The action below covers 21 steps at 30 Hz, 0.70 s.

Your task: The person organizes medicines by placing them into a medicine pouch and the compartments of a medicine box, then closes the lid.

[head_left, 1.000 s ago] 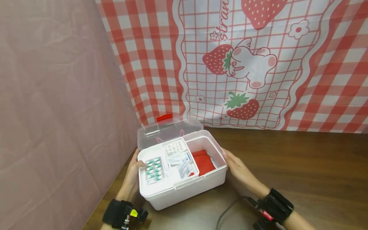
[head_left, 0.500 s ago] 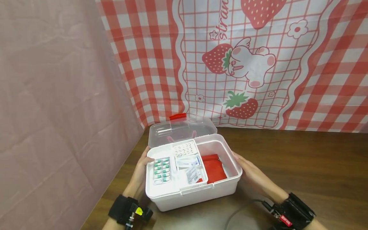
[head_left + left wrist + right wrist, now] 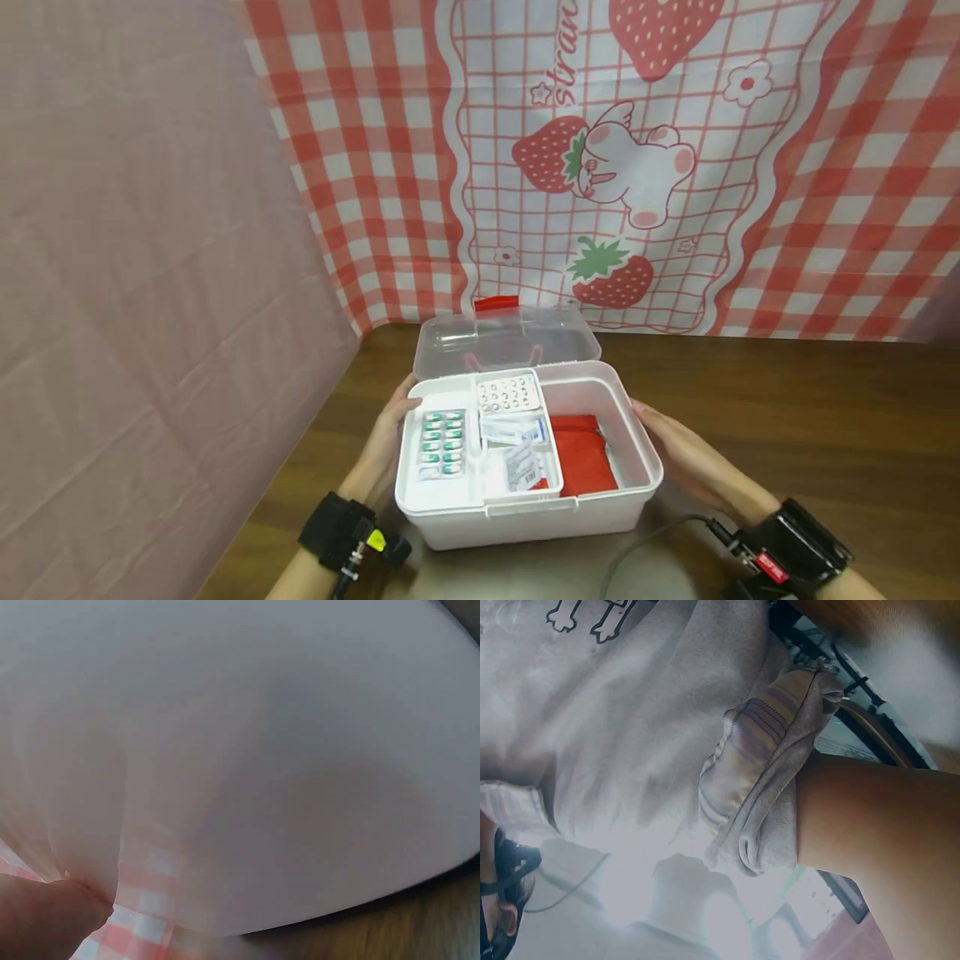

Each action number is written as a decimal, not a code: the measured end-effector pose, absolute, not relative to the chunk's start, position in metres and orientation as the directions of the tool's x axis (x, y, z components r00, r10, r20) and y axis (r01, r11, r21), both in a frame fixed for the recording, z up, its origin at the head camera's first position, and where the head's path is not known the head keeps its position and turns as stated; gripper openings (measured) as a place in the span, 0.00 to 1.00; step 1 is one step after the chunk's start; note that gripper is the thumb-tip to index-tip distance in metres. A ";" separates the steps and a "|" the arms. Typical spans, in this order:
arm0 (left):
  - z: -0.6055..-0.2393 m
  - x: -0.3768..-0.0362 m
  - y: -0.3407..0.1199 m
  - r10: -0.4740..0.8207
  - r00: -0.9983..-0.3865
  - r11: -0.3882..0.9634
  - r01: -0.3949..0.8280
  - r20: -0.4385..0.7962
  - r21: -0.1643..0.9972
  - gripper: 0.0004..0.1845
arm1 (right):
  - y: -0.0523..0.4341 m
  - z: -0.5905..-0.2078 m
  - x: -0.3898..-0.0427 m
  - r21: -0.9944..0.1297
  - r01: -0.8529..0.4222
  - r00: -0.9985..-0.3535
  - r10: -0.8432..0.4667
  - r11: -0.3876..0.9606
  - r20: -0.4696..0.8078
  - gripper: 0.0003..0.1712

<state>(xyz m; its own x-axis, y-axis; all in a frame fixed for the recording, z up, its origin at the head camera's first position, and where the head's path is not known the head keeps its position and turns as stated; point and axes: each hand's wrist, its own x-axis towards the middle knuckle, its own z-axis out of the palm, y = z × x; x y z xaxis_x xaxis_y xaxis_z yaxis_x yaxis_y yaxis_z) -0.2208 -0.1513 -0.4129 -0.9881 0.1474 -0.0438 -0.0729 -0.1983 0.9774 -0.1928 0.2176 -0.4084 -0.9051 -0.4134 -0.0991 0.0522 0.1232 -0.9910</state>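
Note:
A white medicine box (image 3: 532,527) stands on the table, its clear lid (image 3: 510,343) tipped back. My left hand (image 3: 384,437) grips the box's left side, with the thumb over the rim. Against the right wall, my right hand (image 3: 678,446) presses with fingers that look straight; its fingertips are partly hidden. Inside, a blister pack of green-and-white capsules (image 3: 442,446), a tablet blister pack (image 3: 510,393) and small packets (image 3: 517,431) lie in the tray. A red pouch (image 3: 581,458) fills the compartment to their right. The left wrist view holds mostly the box wall (image 3: 300,712).
Behind the box hangs a strawberry-print checked cloth (image 3: 540,208). A pink cloth (image 3: 165,275) borders the left side. The brown wooden table (image 3: 817,417) extends to the right. A thin cable (image 3: 645,537) runs from the right wristband (image 3: 806,546). The right wrist view shows clothing and a forearm.
The box has moved to the right and slightly nearer, turning a little so its front edge runs more level. Both hands have stayed on its sides and moved with it.

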 end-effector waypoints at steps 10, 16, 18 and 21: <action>-0.411 -0.234 -0.130 0.146 -0.986 -0.141 -0.105 -0.085 0.984 0.31 | 0.239 -0.415 -0.202 -0.988 0.119 -0.905 -0.400 0.096 -0.147 0.39; -0.414 -0.240 -0.123 0.157 -0.985 -0.113 -0.097 -0.078 0.989 0.31 | 0.248 -0.418 -0.203 -0.991 0.124 -0.910 -0.392 0.051 -0.134 0.37; -0.414 -0.242 -0.121 0.160 -0.984 -0.109 -0.098 -0.080 0.989 0.31 | 0.251 -0.418 -0.204 -0.992 0.125 -0.904 -0.412 0.010 -0.118 0.34; -0.414 -0.244 -0.117 0.153 -0.983 -0.107 -0.115 -0.098 0.988 0.31 | 0.257 -0.416 -0.207 -0.990 0.128 -0.882 -0.462 -0.049 -0.092 0.30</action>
<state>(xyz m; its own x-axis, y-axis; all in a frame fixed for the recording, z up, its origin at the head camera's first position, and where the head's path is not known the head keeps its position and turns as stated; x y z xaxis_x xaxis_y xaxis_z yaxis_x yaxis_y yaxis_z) -0.2443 -0.1175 -0.4137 -0.9833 0.1533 -0.0977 -0.1149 -0.1075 0.9875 -0.2068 0.2568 -0.4163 -0.8823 -0.4617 -0.0915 0.1285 -0.0492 -0.9905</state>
